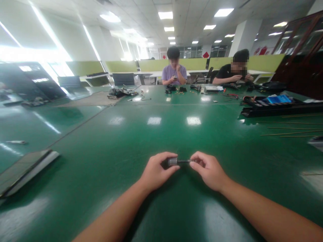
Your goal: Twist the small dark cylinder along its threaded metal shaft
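Note:
Between my hands, a short grey cylinder (173, 161) with a thin dark shaft (183, 161) lies level, just above or on the green table; which of the two I cannot tell. My left hand (157, 169) grips the cylinder's body, thumb below and fingers above. At the other end, my right hand (209, 169) pinches the tip of the shaft between thumb and forefinger. The fingertips of the right hand hide that tip. The exact kind of this part is too small and blurred to make out.
The glossy green table (141, 134) spreads around. A flat panel (27, 171) lies at left. At right are a black tray (280, 106) with blue items and several thin rods (290, 128). Across the table sit a person in purple (174, 74) and a person in black (224, 75), with small parts before them.

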`<state>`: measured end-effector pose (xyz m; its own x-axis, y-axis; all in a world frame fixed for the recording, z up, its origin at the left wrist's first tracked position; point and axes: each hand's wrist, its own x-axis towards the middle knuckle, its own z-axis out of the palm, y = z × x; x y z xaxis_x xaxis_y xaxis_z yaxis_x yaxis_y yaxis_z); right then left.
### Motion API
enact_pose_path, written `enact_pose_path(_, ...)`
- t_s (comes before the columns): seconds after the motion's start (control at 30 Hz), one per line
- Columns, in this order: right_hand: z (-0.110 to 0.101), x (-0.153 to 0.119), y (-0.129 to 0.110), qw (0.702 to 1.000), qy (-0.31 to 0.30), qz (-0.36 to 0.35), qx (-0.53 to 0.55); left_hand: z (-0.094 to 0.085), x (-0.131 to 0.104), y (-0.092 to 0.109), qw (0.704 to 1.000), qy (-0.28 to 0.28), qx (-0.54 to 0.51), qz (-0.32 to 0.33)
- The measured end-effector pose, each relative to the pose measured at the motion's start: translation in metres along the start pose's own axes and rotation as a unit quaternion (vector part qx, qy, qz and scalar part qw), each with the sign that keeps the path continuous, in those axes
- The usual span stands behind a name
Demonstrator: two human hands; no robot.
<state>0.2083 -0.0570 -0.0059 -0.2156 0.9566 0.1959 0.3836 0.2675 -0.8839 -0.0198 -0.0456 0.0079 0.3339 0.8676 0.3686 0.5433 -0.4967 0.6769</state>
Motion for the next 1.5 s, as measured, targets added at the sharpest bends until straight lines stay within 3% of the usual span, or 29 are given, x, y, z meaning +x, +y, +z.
enact_pose_path(0.7, -0.002, 0.0, -0.002, 1.0, 0.019, 0.001, -0.021, -0.001, 0.002, 0.0, 1.0, 0.01, 0.007, 0.001)
enact_pose_path(0.97, -0.004, -0.001, 0.001, 0.999, 0.042, -0.023, 0.017, -0.006, 0.005, -0.003, 0.995, 0.075, 0.032, -0.058)
enact_pose_path(1.1, -0.003, 0.0, 0.004, 0.998, 0.045, -0.044, 0.03, -0.003, 0.009, -0.006, 0.985, 0.111, -0.051, -0.122)
enact_pose_path(1.23, -0.005, -0.001, 0.003, 0.997, 0.053, -0.057, 0.009, 0.0, 0.01, -0.018, 0.938, 0.142, -0.232, -0.215)
enact_pose_path(1.37, -0.005, -0.002, 0.0, 0.997, 0.056, -0.056, -0.009, -0.018, 0.001, -0.024, 0.917, 0.159, -0.273, -0.242)
enact_pose_path(1.5, -0.002, -0.004, -0.004, 0.998, 0.04, -0.054, -0.008, -0.058, -0.019, -0.022, 0.94, 0.167, -0.169, -0.246)
